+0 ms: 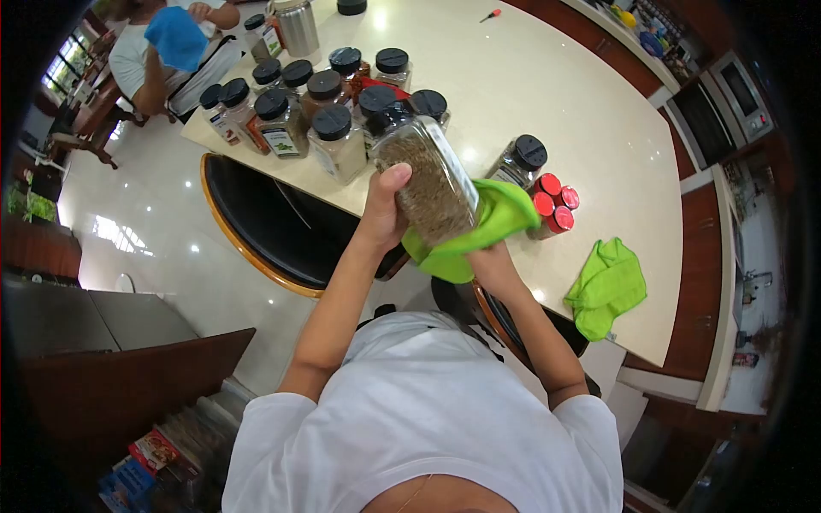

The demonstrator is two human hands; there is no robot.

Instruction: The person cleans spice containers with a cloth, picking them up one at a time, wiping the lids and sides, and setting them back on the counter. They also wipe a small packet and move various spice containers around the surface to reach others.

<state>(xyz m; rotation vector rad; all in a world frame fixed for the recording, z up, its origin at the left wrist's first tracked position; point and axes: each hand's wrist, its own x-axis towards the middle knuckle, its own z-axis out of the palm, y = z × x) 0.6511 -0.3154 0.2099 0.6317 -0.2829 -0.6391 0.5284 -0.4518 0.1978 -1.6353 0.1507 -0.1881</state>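
Observation:
A large clear jar of brown-green herbs (428,184) with a black lid is tilted in front of me, above the counter's near edge. My left hand (386,205) is wrapped round its left side, the thumb on the jar. Behind a bright green cloth (505,209), my right hand (494,263) grips it against the jar's lower right side; most of its fingers are hidden by the cloth. Just beyond stand several black-lidded spice jars (338,145). To the right are another black-lidded jar (517,161) and several small red-capped jars (552,224).
A second green cloth (607,289) lies on the cream counter (547,77) at right. Black chairs (265,222) stand under the near edge. A small red-tipped object (490,15) lies at the far side. At upper left another person (137,60) holds a blue cloth (177,38).

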